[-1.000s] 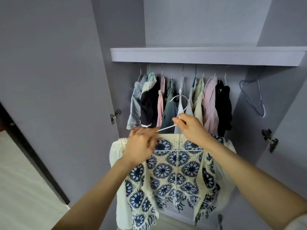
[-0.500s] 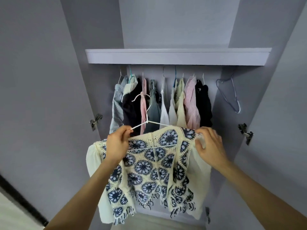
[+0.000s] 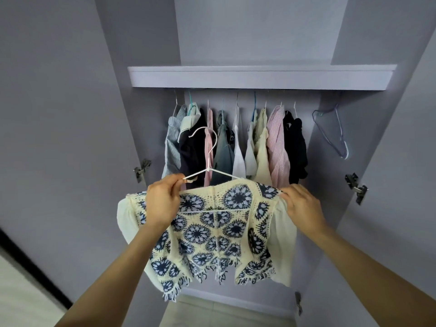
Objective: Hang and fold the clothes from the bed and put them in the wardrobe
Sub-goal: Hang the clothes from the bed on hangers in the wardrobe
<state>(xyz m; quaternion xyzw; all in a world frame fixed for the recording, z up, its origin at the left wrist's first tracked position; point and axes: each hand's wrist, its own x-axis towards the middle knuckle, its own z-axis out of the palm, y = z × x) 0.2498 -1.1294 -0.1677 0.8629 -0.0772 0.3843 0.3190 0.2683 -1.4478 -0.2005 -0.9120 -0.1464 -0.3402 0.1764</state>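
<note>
A cream crochet top (image 3: 219,232) with blue flower motifs hangs on a white wire hanger (image 3: 207,159), held up in front of the open wardrobe. My left hand (image 3: 162,201) grips the hanger's left arm and the top's left shoulder. My right hand (image 3: 303,206) pinches the top's right shoulder, where the hanger's right end is hidden under the knit. The hanger's hook points up and left, below the rail and free of it. Several garments (image 3: 236,147) hang in a row on the rail under the shelf (image 3: 259,76).
An empty lilac hanger (image 3: 332,131) hangs at the right end of the rail, with a gap to its left. Both wardrobe doors stand open, with metal hinges on the left (image 3: 141,169) and right (image 3: 356,187). A pale floor lies below.
My right hand let go of the hanger's neck and moved to the top's right shoulder. My left hand shifted out to the left shoulder. The view moved closer to the wardrobe.
</note>
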